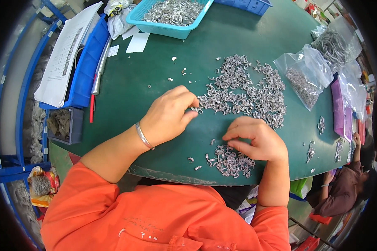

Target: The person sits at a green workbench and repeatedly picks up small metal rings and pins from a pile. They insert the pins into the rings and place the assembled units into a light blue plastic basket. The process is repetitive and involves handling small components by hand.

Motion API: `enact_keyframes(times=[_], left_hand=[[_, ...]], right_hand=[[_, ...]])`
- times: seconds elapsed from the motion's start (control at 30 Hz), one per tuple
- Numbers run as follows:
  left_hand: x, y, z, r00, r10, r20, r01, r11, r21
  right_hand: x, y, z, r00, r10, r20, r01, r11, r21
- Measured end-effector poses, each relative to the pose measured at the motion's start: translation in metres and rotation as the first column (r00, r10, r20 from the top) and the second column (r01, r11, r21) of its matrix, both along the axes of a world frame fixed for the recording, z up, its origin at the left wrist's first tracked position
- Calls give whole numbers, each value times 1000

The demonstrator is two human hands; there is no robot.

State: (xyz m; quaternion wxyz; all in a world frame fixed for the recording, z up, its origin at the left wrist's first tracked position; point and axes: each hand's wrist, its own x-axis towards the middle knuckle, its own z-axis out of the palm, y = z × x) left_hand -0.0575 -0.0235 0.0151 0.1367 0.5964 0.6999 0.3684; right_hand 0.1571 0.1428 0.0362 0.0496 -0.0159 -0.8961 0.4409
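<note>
A broad pile of small curved metal pieces, silver-grey and ring-like, lies spread on the green table. At its left edge is my left hand, with a metal bangle on the wrist. Its thumb and forefinger close around a small curved metal piece. My right hand hovers between that pile and a smaller heap of the same pieces near the table's front edge. Its fingers are curled in, thumb close to forefinger; whatever they hold is too small to make out. A few loose pieces lie left of the smaller heap.
A turquoise basket of metal parts stands at the back. Papers lie on a blue bin at left. Clear plastic bags of parts and a purple basket stand at right. Another person sits at the far right edge.
</note>
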Motion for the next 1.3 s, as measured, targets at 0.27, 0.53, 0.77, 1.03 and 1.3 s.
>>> enact_keyframes(times=[0.27, 0.53, 0.77, 1.03, 1.3], left_hand=[[13, -1, -5, 983, -166, 81, 162, 986, 44], [11, 0, -7, 992, -122, 37, 117, 986, 123], [15, 0, -9, 978, -200, -48, 204, 976, 77], [11, 1, -13, 981, -185, -53, 189, 978, 84], [21, 4, -12, 988, -150, -32, 153, 974, 167]], right_hand=[[-11, -19, -14, 971, -186, -148, 207, 967, 147], [-9, -8, -7, 900, -360, -247, 412, 888, 206], [-10, -13, -13, 963, -232, -134, 261, 925, 277], [-5, -9, -5, 931, -354, -82, 360, 931, 59], [-10, -12, -8, 957, -278, -83, 286, 951, 116]])
